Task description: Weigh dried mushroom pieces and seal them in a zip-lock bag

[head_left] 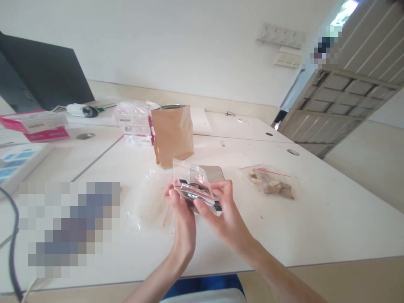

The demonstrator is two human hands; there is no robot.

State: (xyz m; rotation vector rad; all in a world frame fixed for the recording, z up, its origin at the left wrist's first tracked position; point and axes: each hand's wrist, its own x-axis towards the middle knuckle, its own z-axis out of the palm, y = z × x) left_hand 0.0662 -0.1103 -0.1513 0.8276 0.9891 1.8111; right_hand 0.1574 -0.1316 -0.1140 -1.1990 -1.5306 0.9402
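Both hands grip a clear zip-lock bag [202,179] with a red line along its seal. My left hand [181,210] pinches the bag's left side, its thumb by the seal. My right hand [224,210] has its fingers closed on the right side. Something dark shows through or under the plastic; I cannot make it out. Behind the bag lies a flat device with a metal top [214,172] and a dark front edge, perhaps a small scale. Clear plastic bags [147,202] lie left of my hands. To the right rests a zip-lock bag of brownish pieces [277,187].
A brown paper bag [173,134] stands upright behind my hands. Plastic-wrapped pink-and-white boxes [135,126] are stacked to its left. Farther left are pink boxes [47,126], a white handheld device [80,110] and a dark monitor [47,71]. A cable [14,244] runs down the left edge.
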